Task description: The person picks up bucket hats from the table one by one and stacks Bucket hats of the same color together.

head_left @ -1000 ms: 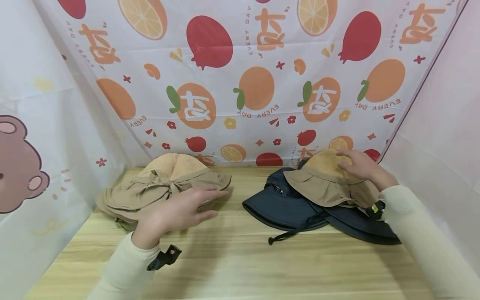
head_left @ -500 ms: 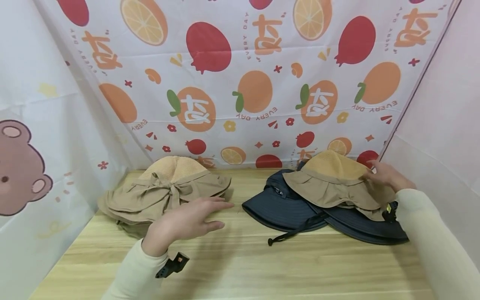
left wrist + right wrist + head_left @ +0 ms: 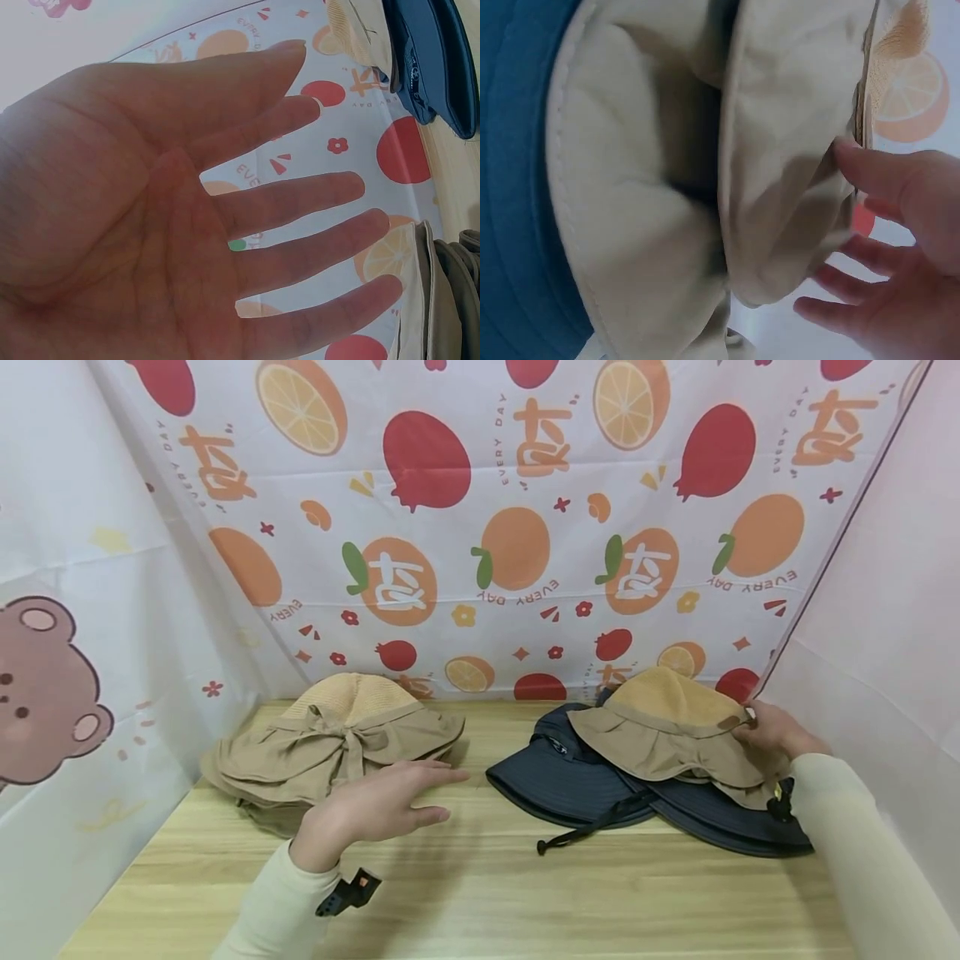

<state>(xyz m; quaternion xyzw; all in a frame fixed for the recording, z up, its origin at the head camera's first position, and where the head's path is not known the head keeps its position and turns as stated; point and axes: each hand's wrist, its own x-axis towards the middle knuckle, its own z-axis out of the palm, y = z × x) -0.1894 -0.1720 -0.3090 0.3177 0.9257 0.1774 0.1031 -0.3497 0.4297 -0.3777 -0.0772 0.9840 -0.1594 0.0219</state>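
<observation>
On the right of the head view, a sun hat (image 3: 660, 747) with a straw crown and a tan ruffled brim lies on top of dark navy brimmed hats (image 3: 570, 781). My right hand (image 3: 780, 731) pinches the right side of that sun hat near where brim and crown meet. In the right wrist view the thumb (image 3: 881, 169) presses on the tan brim (image 3: 787, 142), the other fingers curving under it. My left hand (image 3: 382, 802) hovers over the table with spread, relaxed fingers and holds nothing. Just behind it sits another straw-and-tan sun hat (image 3: 337, 739) with a bow.
More brimmed hats (image 3: 270, 817) show beneath the bow hat on the left. A black chin cord (image 3: 573, 837) trails from the navy hats onto the wooden table (image 3: 525, 902). Printed cloth (image 3: 517, 468) hangs behind, with pale cloth walls at both sides.
My right hand has gone from above the straw crown rightward and down to the hat's side, and now pinches it. My left hand has shifted slightly right and stays open.
</observation>
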